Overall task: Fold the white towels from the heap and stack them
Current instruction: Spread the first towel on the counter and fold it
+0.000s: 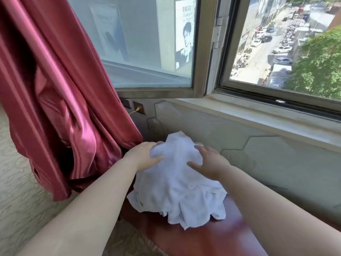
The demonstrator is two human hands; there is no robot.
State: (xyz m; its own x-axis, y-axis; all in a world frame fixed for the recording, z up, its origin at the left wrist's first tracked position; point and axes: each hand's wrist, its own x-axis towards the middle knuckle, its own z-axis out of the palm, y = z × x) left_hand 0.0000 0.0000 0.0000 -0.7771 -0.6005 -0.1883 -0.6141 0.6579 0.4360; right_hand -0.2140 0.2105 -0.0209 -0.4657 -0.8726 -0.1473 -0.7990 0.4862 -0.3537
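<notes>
Towels (177, 182) lie heaped on the table (212, 241) — none folded, no stack in view; left hand (145, 156) grips the heap's top, right hand (208, 163) rests on it, fingers spread.

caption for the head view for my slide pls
The left hand grips and right hand rests on the heap of white towels on a red-brown table beside a red curtain under a window.

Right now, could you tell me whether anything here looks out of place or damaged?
Nothing looks spilled or damaged. The heap of white towels lies crumpled and unfolded on the red-brown table, as the task expects. The one thing that stands out is the window sash, swung open into the room behind the heap.
</notes>
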